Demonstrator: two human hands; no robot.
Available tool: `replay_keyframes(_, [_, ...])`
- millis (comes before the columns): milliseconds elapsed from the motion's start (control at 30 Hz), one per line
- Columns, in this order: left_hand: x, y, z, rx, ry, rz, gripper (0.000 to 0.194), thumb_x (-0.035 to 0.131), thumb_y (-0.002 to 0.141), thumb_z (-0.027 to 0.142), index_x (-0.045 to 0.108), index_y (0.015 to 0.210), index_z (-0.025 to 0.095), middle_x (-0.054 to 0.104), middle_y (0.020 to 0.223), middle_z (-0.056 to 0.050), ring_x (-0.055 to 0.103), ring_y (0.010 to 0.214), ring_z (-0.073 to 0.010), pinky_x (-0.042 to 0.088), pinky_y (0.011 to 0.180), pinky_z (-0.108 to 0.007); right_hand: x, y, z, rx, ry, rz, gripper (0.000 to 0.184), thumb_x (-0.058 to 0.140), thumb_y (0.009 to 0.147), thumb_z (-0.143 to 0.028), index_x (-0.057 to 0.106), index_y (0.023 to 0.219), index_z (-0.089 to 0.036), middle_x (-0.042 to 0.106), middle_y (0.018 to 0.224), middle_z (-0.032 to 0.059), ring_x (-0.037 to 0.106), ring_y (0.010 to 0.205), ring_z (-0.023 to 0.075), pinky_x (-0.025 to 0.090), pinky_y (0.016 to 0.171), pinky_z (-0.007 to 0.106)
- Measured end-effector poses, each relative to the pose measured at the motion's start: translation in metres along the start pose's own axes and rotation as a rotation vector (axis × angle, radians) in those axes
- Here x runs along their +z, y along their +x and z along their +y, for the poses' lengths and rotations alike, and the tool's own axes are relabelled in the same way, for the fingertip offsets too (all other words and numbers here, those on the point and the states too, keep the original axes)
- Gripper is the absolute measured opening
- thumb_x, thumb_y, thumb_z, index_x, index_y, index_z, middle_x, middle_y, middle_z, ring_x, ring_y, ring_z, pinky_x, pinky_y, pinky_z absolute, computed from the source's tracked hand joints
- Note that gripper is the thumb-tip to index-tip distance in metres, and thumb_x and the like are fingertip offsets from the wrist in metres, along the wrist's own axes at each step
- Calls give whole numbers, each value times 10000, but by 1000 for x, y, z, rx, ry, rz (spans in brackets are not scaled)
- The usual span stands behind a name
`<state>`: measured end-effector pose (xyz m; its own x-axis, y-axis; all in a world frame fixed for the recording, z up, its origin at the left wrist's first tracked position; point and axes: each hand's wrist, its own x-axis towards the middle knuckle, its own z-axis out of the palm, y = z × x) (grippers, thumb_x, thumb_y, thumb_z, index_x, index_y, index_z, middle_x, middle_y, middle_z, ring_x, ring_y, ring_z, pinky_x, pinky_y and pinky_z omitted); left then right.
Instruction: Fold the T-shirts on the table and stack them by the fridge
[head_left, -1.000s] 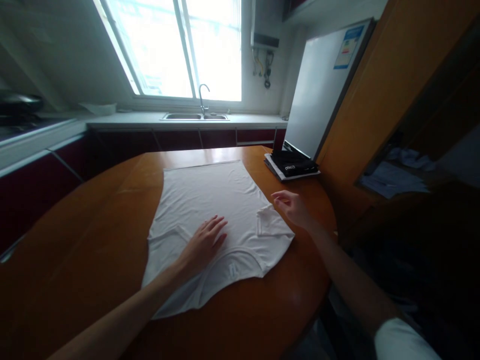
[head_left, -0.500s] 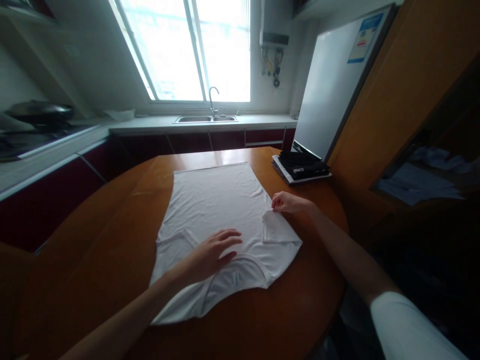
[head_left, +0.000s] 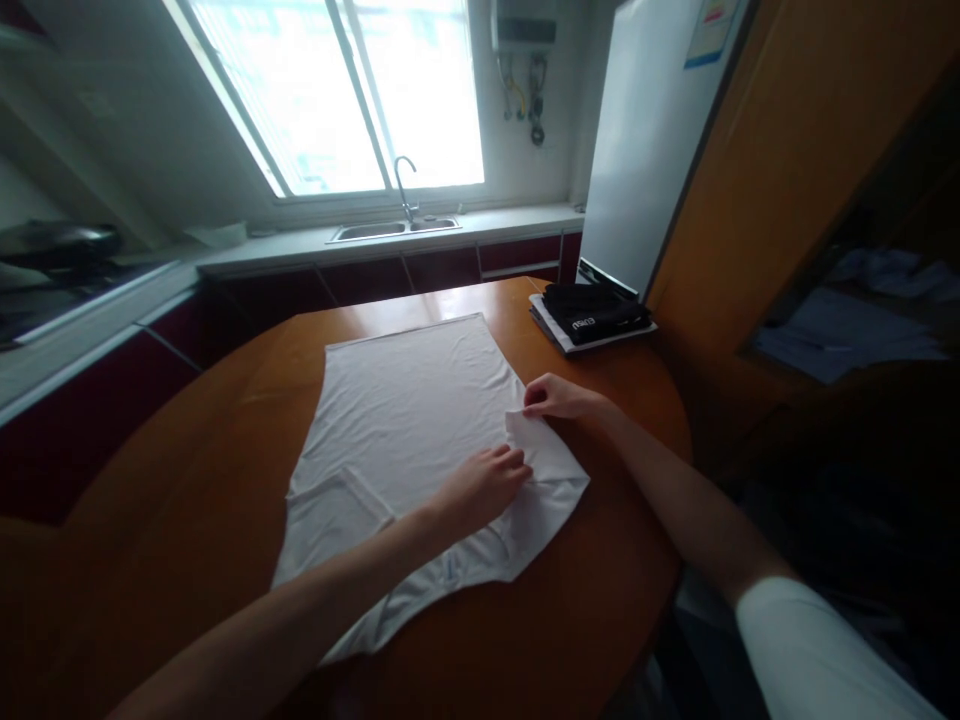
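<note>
A white T-shirt (head_left: 420, 390) lies spread on the brown wooden table (head_left: 247, 420), its neckline and small label towards me. Both sleeves are folded inward over the body. My right hand (head_left: 555, 397) pinches the edge of the right sleeve, fingertips closed on the cloth. Closer to me, my left hand (head_left: 487, 487) rests on the same folded sleeve with its fingers curled together at the cloth. My left forearm crosses over the shirt and hides part of the neckline.
A stack of folded clothes (head_left: 592, 315), black on top, sits at the table's far right. Beyond the table are a counter with a sink (head_left: 397, 230) and tap, a window, and a stove at left. A fridge (head_left: 637, 130) stands behind the stack.
My left hand has moved right from the shirt's middle to the right sleeve, and its fingers have closed. My right hand stays pinching the sleeve's edge. The whole view has shifted slightly.
</note>
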<state>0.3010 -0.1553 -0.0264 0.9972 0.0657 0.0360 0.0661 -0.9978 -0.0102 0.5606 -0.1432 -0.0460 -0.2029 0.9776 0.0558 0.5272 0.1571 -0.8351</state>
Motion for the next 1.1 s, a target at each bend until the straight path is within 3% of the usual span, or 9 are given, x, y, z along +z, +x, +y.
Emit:
replay_keyframes(300, [-17,-3,-14,18,-158,89,249,490,1008,140,716,1058,233,672,972,-30,610,850,-153,461,788,-269,-1,-1,9,-10,-37,10,380,661,796,-475,741,827,-105,632,660,8,497,616,122,347,553,237])
replay_keyframes(500, [-30,-15,-20,-34,-101,148,252,478,1028,182,710,1098,248,684,1045,-44,615,930,-176,455,851,-306,11,7,10,-54,-126,156,294,621,849,-372,729,788,-105,641,691,12,498,644,124,354,591,241])
replay_keyframes(633, [-22,-26,-30,-88,-111,166,268,457,1033,190,715,1077,245,684,1066,-51,619,922,-172,463,849,-302,15,9,9,-94,-158,159,266,620,876,-339,746,850,-107,664,732,25,520,660,125,375,616,236])
replay_keyframes(800, [-10,-31,-33,-99,-109,130,263,470,1030,203,727,1051,250,694,1044,-44,628,916,-173,463,837,-302,17,9,13,-101,-125,96,167,668,813,-240,770,865,-118,680,725,26,544,659,135,393,613,235])
replay_keyframes(1000, [-19,-32,-30,-104,-77,150,228,507,1017,197,720,1070,256,689,1053,-39,615,934,-180,448,837,-315,26,14,12,-176,-44,230,177,633,854,-254,750,850,-120,684,734,21,546,678,135,410,639,239])
replay_keyframes(1100, [-19,-34,-28,-136,-51,134,216,516,998,161,707,1058,239,676,1056,-46,606,942,-188,448,852,-331,32,16,11,-185,-119,280,130,640,850,-198,748,844,-127,686,748,25,546,679,131,400,644,239])
